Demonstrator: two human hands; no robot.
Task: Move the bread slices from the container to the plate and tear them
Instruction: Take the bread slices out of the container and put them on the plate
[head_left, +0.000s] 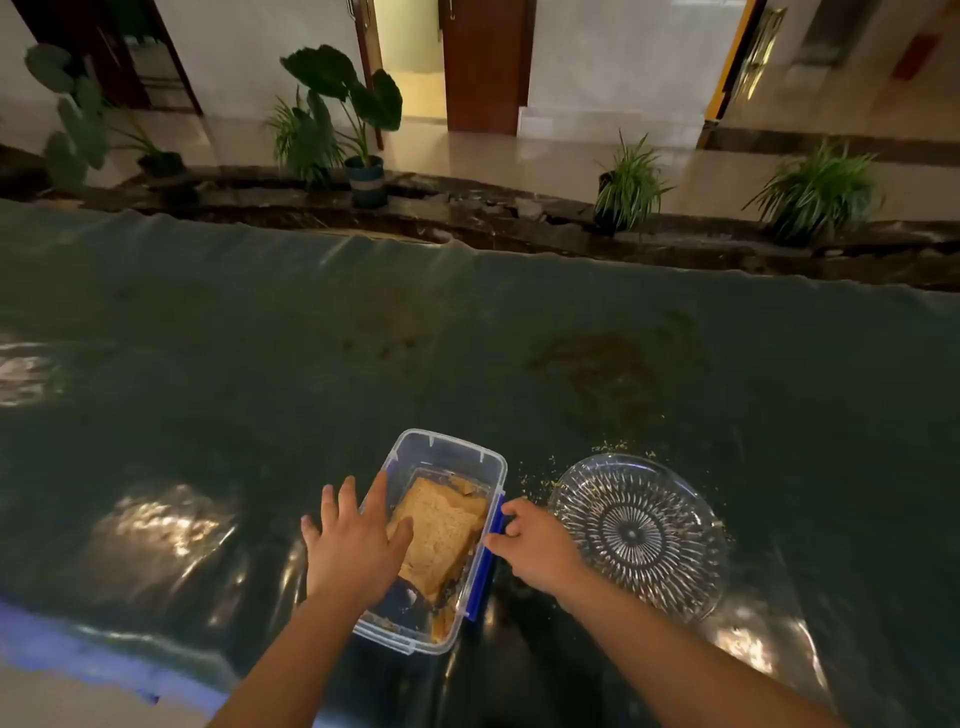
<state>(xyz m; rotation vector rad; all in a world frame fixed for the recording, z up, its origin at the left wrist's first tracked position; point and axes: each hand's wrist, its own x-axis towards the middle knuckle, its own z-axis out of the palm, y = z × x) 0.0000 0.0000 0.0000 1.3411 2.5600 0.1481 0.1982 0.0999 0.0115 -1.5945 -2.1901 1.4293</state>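
A clear plastic container (447, 457) with blue side clips stands open near the table's front edge. Brown bread slices (441, 530) lie stacked inside it. My left hand (353, 545) rests over the container's left wall with fingers spread, its thumb touching the top slice. My right hand (535, 540) pinches the blue clip (485, 566) on the container's right side. A clear cut-glass plate (639, 530) sits just to the right of the container, with no bread on it.
Crumbs (608, 449) are scattered on the dark glossy table cover (467, 353) behind the plate. The table's far edge borders a stone ledge with potted plants (628, 187). A pale strip runs along the near left edge.
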